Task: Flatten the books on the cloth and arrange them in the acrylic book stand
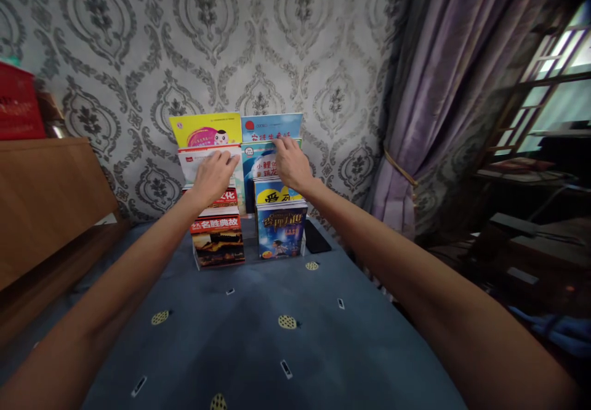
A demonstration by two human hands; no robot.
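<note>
My left hand reaches to the left stack of books, its fingers apart and lying against the front of a white-covered book near its top. Behind that rises a yellow book. At the right stack, my right hand has its bent fingers at the upper edge of a teal picture book. A light-blue book stands behind it. Lower in front are a red and dark book and a dark-blue book. Both thumbs are largely hidden.
The books stand upright in tiers in a clear stand on a dark-blue patterned cloth. A black flat object lies right of the stand. Patterned wallpaper is behind, a wooden cabinet at left, a purple curtain at right.
</note>
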